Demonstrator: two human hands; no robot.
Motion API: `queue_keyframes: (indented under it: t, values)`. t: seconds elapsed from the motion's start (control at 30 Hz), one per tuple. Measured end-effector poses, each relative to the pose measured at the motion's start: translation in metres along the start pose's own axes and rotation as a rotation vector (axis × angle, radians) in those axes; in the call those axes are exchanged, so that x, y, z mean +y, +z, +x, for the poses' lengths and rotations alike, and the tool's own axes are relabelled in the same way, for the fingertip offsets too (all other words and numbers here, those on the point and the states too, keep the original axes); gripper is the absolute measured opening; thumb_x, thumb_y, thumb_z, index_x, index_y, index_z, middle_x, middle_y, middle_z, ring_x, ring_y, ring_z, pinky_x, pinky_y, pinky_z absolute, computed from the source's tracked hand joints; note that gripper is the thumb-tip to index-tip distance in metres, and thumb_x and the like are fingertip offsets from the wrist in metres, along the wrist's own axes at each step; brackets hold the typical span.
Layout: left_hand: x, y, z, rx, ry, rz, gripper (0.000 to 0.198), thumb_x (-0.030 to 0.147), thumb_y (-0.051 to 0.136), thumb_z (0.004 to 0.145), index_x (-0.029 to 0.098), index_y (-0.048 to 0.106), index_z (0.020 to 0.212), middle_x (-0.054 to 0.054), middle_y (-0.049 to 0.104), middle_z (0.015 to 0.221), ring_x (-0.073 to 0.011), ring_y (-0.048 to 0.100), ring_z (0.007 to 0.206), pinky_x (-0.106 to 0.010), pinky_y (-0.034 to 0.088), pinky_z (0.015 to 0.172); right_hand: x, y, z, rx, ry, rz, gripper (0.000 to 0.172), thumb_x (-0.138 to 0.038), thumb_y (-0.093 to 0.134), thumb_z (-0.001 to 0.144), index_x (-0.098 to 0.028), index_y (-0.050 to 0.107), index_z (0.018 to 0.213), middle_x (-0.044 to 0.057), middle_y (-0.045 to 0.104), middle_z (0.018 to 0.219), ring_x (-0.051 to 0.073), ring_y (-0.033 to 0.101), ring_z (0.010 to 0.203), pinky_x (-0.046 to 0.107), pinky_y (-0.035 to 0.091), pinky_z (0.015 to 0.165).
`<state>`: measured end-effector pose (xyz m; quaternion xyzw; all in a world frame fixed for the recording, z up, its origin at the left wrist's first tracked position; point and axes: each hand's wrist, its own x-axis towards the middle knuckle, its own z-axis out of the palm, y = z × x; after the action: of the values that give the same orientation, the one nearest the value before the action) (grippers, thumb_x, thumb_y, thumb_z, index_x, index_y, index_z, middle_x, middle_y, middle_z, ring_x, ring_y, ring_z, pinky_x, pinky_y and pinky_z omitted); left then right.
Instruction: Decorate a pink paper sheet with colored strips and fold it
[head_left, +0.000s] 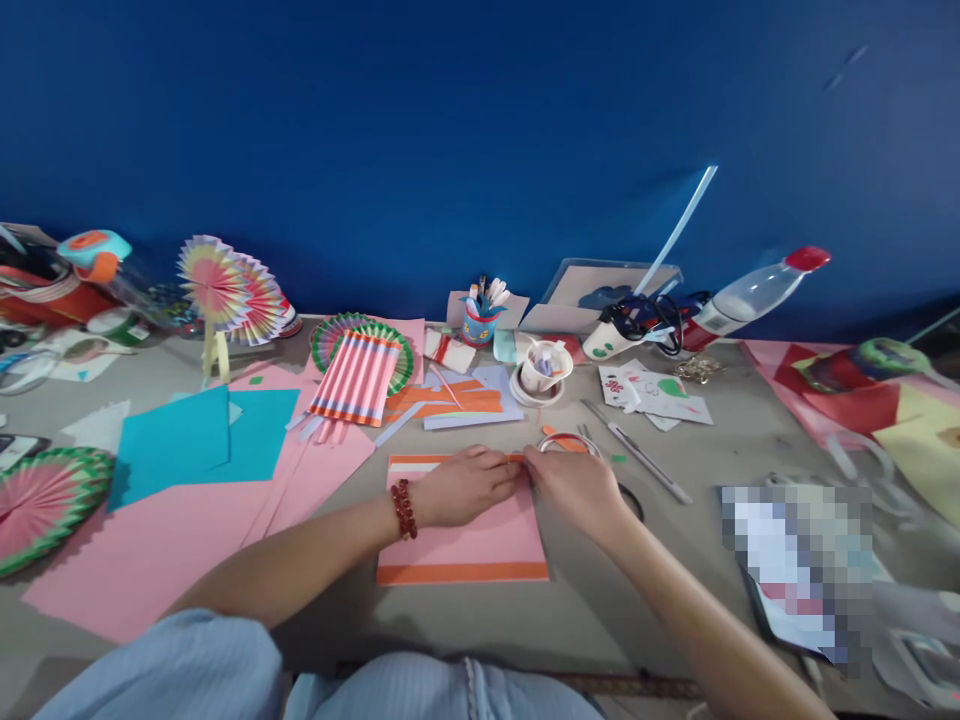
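My left hand (465, 487) lies over the orange-banded pink paper (480, 550), probably steadying it; my right hand (574, 487) meets its far-right corner. Whether either grip pinches, I cannot tell.

Red beaded bracelet (407, 509) complements pale-blue clothing (180, 670).

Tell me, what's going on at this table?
A person has both hands on a pink sheet with orange edge bands. The left hand and right hand meet at its far edge; whether they pinch or press is unclear. Most of the visible sheet lies flat. Beyond it, to the left, sits a pleated pink piece.
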<state>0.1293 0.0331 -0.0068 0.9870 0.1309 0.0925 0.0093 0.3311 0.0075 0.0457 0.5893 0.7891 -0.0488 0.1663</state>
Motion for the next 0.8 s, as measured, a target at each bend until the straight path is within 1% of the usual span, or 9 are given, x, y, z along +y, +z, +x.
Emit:
queue_keyframes:
  t: [0.13,0.27,0.37,0.5,0.8]
  values:
    - [0.002,0.001,0.001,-0.025,-0.02,0.005,0.029,0.017,0.04,0.1,0.016,0.059,0.122,-0.008,0.057,0.136,-0.0212,0.049,0.124,-0.036,0.038,0.101,-0.001,0.003,-0.003,-0.01,-0.01,-0.004,0.026,-0.019,0.04,0.095,-0.022,0.062,0.108,0.007,0.071,0.086,0.021,0.068,0.075,0.025,0.032,0.056]
    - [0.005,0.005,0.0,-0.024,-0.049,0.006,0.031,0.016,0.041,0.099,0.016,0.057,0.126,-0.008,0.058,0.135,-0.0212,0.051,0.12,-0.036,0.038,0.1,0.001,0.016,-0.007,0.02,-0.026,-0.027,0.025,-0.017,0.042,0.094,-0.021,0.061,0.109,0.008,0.07,0.089,0.019,0.066,0.077,0.027,0.031,0.058]
    - [0.006,0.007,-0.001,-0.007,-0.055,0.015,0.031,0.016,0.043,0.098,0.016,0.057,0.126,-0.009,0.059,0.134,-0.0211,0.052,0.116,-0.036,0.039,0.098,0.002,0.026,-0.011,0.081,-0.048,-0.034,0.026,-0.016,0.042,0.094,-0.021,0.062,0.11,0.008,0.07,0.088,0.019,0.065,0.077,0.029,0.029,0.059]
    - [0.008,0.006,-0.001,0.018,-0.053,0.018,0.03,0.017,0.046,0.098,0.017,0.058,0.126,-0.009,0.058,0.134,-0.0212,0.051,0.117,-0.036,0.038,0.096,0.005,0.034,-0.014,0.161,-0.083,-0.044,0.027,-0.016,0.043,0.093,-0.021,0.064,0.11,0.007,0.069,0.087,0.018,0.062,0.075,0.03,0.029,0.062]
    - [0.015,0.001,0.001,0.016,-0.079,0.05,0.032,0.021,0.042,0.1,0.017,0.056,0.129,-0.01,0.055,0.139,-0.022,0.051,0.114,-0.038,0.039,0.095,0.009,0.045,-0.016,0.303,-0.151,-0.051,0.021,-0.016,0.048,0.092,-0.019,0.068,0.098,0.005,0.067,0.08,0.016,0.057,0.07,0.03,0.029,0.065]
